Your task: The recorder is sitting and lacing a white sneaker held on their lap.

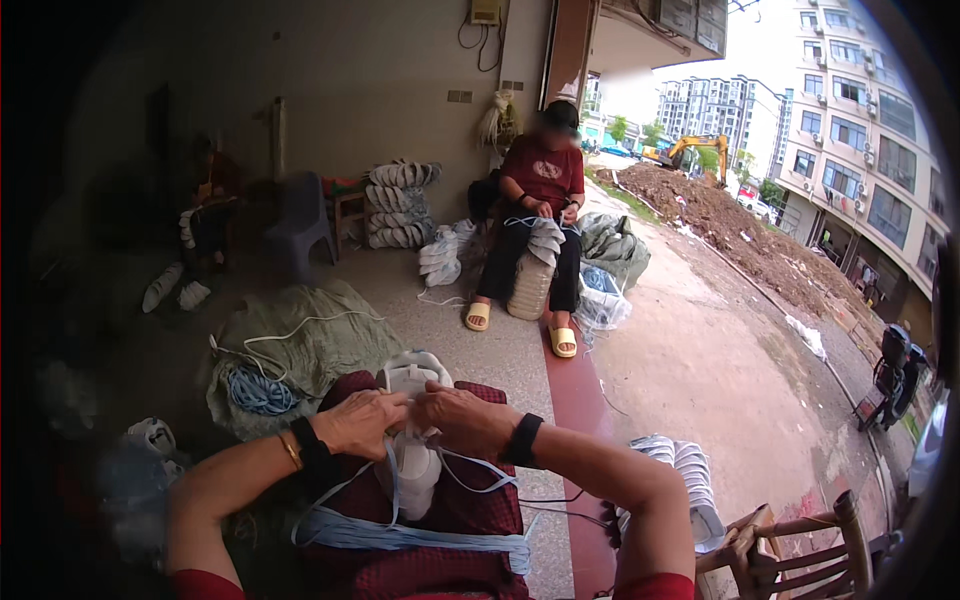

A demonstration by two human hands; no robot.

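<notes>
A white shoe (413, 480) lies on my lap, its toe toward me and its opening on the far side. Both of my hands meet over its middle and hide part of it. My left hand (362, 424) is closed in a pinch, with a light blue shoelace (393, 470) hanging from it. From under my right hand (468, 420), also closed, another stretch of lace loops out to the right. The fingertips are partly hidden. Across my thighs, over dark red checked cloth (400, 570), rests a bundle of light blue laces (410, 535).
Ahead, a seated person (545, 175) handles pale shoe parts. A green sack (310, 325) with blue laces (258, 390) lies front left. Stacked white shoe parts (695, 480) and a wooden chair (800, 545) stand at right. Shoe stacks (398, 205) and a plastic chair (303, 225) are farther back.
</notes>
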